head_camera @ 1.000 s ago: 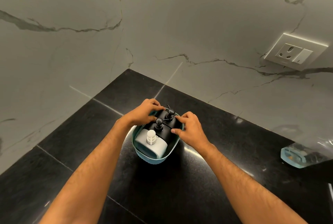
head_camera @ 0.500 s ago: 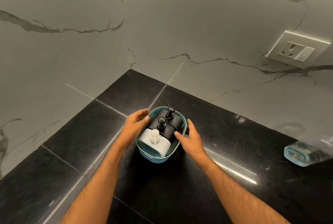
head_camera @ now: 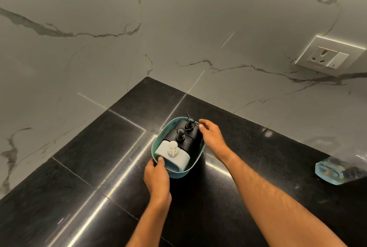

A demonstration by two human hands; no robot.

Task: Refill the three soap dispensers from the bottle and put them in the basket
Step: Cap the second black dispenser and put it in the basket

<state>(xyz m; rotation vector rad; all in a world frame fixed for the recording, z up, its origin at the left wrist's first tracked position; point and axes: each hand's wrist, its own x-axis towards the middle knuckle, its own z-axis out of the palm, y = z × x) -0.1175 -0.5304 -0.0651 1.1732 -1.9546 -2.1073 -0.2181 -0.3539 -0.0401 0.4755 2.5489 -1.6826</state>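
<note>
1. We are holding the teal basket [head_camera: 156, 144] on the black table [head_camera: 95, 147]: left hand [head_camera: 156, 175], shifted from the side wall, is now gripping the near rim; right hand [head_camera: 212, 137] is curling over the far-right rim.
2. White dispenser [head_camera: 172, 156] and two black dispensers [head_camera: 188, 133] are sitting inside, upright.
3. Refill bottle [head_camera: 341, 169] is lying well apart, right.
4. Judging the task essentially done, we are only repositioning the basket.

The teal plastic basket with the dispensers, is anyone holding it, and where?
Yes. The left hand grips the teal plastic basket at its near rim; the right hand holds its far right rim.
</note>
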